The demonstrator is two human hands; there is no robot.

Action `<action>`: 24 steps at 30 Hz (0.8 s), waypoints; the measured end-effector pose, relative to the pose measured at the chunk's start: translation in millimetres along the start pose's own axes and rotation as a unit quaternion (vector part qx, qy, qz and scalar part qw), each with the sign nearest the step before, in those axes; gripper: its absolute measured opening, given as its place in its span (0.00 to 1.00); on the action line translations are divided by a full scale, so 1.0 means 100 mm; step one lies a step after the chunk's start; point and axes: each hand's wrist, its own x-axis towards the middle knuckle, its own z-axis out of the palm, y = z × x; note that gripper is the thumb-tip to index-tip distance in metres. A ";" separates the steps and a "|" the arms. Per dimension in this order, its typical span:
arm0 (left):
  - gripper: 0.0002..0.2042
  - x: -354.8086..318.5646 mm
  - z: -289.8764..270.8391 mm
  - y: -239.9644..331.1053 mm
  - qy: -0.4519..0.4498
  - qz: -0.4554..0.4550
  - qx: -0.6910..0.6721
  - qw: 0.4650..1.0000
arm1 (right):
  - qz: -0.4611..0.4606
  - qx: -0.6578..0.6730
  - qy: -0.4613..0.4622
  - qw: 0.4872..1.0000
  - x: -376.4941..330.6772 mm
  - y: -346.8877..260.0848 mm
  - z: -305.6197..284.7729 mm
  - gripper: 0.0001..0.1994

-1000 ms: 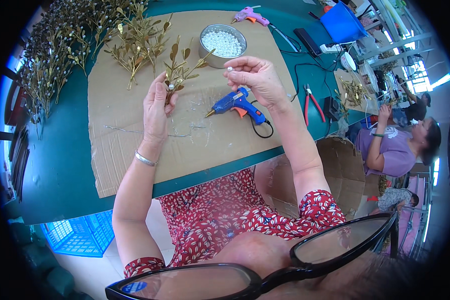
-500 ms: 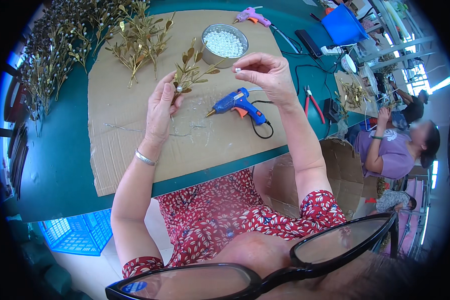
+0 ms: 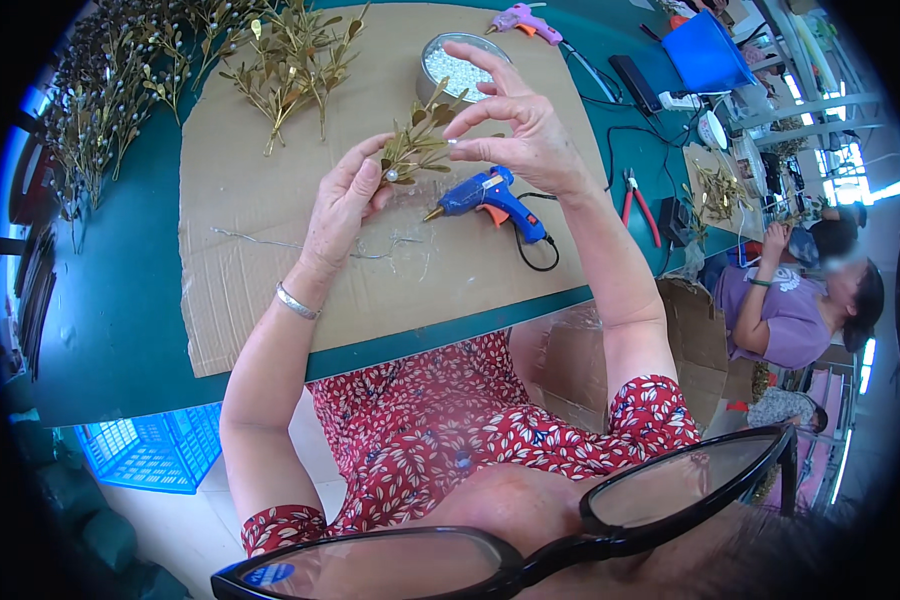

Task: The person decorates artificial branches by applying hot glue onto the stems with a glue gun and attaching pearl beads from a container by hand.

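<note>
My left hand (image 3: 345, 205) pinches an artificial sprig (image 3: 417, 145) with gold-green leaves by its stem, its tips slanting up to the right. A white pearl bead (image 3: 392, 176) sits among the lower leaves, near my left fingertips. At the sprig's right side my right hand (image 3: 520, 135) has thumb and one fingertip drawn together around a small white bead (image 3: 452, 143); its other fingers are raised and spread. Whether this bead touches the leaves is hard to tell. Below my right hand lies a blue glue gun (image 3: 490, 200), its brass nozzle pointing left.
A metal bowl (image 3: 426, 80) of white pearl beads stands behind the sprig on a cardboard sheet (image 3: 245, 305). Leafy sprigs (image 3: 295, 70) lie at the back left. Rightward are red-handled pliers (image 3: 642, 210), cables, a pink glue gun (image 3: 525, 22) and a blue bin (image 3: 708, 55). Co-workers sit farther right.
My right hand has moved left and down from beside the bowl to the sprig's leaves, its other fingers lifting apart. The left hand and sprig sit slightly farther right as the whole view shifts.
</note>
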 end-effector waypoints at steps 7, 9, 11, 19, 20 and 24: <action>0.25 -0.01 0.06 0.04 -0.009 -0.009 0.003 1.000 | -0.006 -0.046 -0.033 0.998 0.04 0.04 0.09 0.10; 0.25 -0.01 0.06 0.03 -0.007 -0.004 0.001 1.000 | -0.004 -0.045 -0.035 0.998 0.05 0.04 0.10 0.11; 0.25 -0.01 0.05 0.04 -0.011 -0.001 0.012 1.000 | -0.002 -0.044 -0.031 0.999 0.05 0.05 0.12 0.08; 0.23 0.01 0.06 0.02 -0.006 0.011 0.020 1.000 | -0.041 -0.065 -0.024 0.997 0.04 0.08 0.17 0.08; 0.23 0.01 0.06 0.02 -0.010 0.015 0.021 1.000 | -0.042 -0.064 -0.022 0.997 0.04 0.08 0.17 0.08; 0.22 0.01 0.05 0.01 -0.012 0.016 0.016 1.000 | -0.040 -0.072 -0.032 0.996 0.02 0.11 0.17 0.08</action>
